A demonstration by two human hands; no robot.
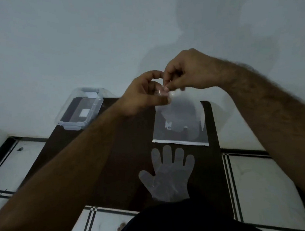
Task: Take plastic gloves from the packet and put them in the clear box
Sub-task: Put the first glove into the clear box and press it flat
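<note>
Hands, left hand (142, 94) and right hand (190, 72), pinch a plastic glove (180, 106) above the packet (180, 133).

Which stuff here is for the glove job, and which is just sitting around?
For the job:
- packet, on the dark table
- flat glove in front of the packet
- clear box at the table's far left corner
- thin plastic pinched between the left hand and right hand

Just around:
- tiled floor
- wall

Desk (125, 154) dark brown; glove (168, 176) translucent grey; clear box (79, 110); floor (259, 180) white tiles, black stripes; wall (69, 40) pale grey.
</note>
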